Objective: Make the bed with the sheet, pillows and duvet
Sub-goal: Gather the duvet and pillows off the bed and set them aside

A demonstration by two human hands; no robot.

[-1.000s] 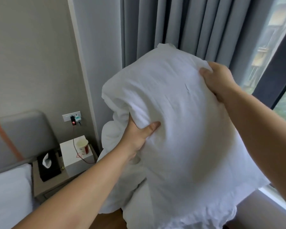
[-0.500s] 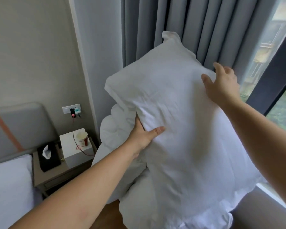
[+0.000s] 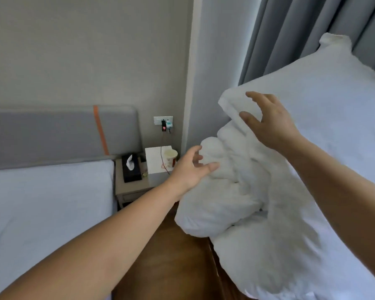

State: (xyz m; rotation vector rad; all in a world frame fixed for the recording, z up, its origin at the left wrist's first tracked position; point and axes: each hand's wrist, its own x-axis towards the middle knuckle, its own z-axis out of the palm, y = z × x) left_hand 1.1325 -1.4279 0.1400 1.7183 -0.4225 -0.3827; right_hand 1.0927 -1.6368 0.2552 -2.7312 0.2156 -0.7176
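Note:
A large white pillow (image 3: 325, 131) fills the right side, tilted, one corner up against the curtain. Below and left of it lies a bunched white duvet (image 3: 221, 204). My right hand (image 3: 268, 122) hovers with fingers spread over the pillow's left corner, gripping nothing. My left hand (image 3: 191, 167) is open too, fingers spread at the duvet's left edge. Whether either hand touches the fabric is unclear. The bed (image 3: 41, 208), at the left, is covered by a smooth white sheet with no pillow in view.
A grey headboard (image 3: 59, 135) with an orange stripe backs the bed. Between bed and duvet stands a nightstand (image 3: 128, 191) with a black tissue box (image 3: 131, 167), a white box (image 3: 156, 161) and a paper cup (image 3: 171, 158). Grey curtain (image 3: 301, 40) behind; wooden floor (image 3: 171, 256) below.
Both hands have let go of the pillow and now have spread fingers. The view has swung left, so the pillow sits at the right and the bed shows.

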